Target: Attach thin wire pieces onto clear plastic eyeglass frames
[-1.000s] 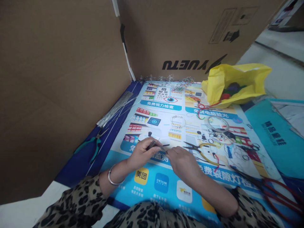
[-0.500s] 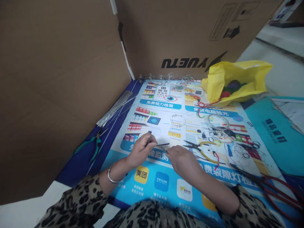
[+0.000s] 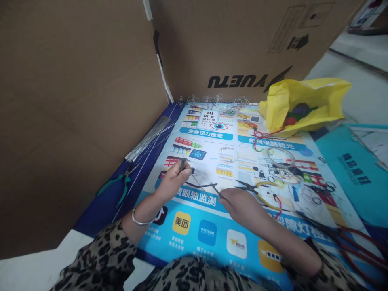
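Note:
My left hand (image 3: 174, 178) is closed on a small dark metal piece (image 3: 182, 164) that sticks up past the fingers. A thin wire (image 3: 198, 176) runs from it toward my right. My right hand (image 3: 242, 206) grips a slim, pointed metal tool (image 3: 216, 189), probably tweezers; its tip is at the wire, though contact is unclear. Yellow-handled pliers (image 3: 260, 194) lie open just beyond my right hand. Teal-handled pliers (image 3: 121, 186) rest to the left, on the blue edge.
A printed poster sheet (image 3: 194, 208) covers the work surface. Metal strips (image 3: 148, 139) lie at left; coiled wires (image 3: 233, 107) sit at the back. A yellow bag (image 3: 330, 103), a tape roll (image 3: 280, 157), a teal box (image 3: 348, 169) and red-handled scissors (image 3: 348, 242) are at right. Cardboard walls (image 3: 91, 101) enclose the left and back.
My hands have drawn apart: the left moved up and left, the right slightly right. The wire between them now shows over a longer stretch. The view shifted slightly.

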`<act>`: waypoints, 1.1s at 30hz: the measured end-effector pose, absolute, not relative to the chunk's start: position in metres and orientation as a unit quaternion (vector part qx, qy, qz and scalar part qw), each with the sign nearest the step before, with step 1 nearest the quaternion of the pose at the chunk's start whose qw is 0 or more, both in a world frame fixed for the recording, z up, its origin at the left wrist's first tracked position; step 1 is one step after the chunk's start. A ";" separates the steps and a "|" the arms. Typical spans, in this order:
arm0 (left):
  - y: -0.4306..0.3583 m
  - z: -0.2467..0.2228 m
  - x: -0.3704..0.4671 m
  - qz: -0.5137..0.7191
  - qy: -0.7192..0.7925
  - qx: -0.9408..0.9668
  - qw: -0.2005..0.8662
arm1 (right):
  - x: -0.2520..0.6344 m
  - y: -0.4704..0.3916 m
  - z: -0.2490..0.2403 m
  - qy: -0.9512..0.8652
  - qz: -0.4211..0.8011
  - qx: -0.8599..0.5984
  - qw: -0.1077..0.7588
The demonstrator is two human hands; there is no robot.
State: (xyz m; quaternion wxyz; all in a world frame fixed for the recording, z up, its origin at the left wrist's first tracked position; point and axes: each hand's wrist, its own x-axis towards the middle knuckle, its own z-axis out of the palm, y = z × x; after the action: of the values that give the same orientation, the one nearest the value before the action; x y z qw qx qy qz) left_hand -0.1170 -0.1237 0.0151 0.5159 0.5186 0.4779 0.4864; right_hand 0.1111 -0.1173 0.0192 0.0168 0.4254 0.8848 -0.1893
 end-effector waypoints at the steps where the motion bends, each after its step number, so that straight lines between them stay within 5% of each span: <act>1: -0.123 0.016 -0.117 0.466 0.474 0.518 0.538 | 0.114 -0.116 0.020 0.885 -0.192 0.423 0.031; 14: -0.112 0.014 -0.137 0.353 0.491 0.483 0.633 | 0.088 -0.110 0.037 0.899 -0.125 0.402 0.125; 33: -0.105 0.013 -0.159 0.425 0.461 0.449 0.637 | 0.057 -0.110 0.010 0.916 -0.229 0.329 -0.024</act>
State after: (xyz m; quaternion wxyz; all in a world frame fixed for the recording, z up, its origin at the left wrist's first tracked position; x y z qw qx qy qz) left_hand -0.1595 -0.1048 0.0129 0.6366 0.4485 0.4614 0.4250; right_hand 0.0571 -0.1100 0.0103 -0.0243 0.3287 0.9159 -0.2291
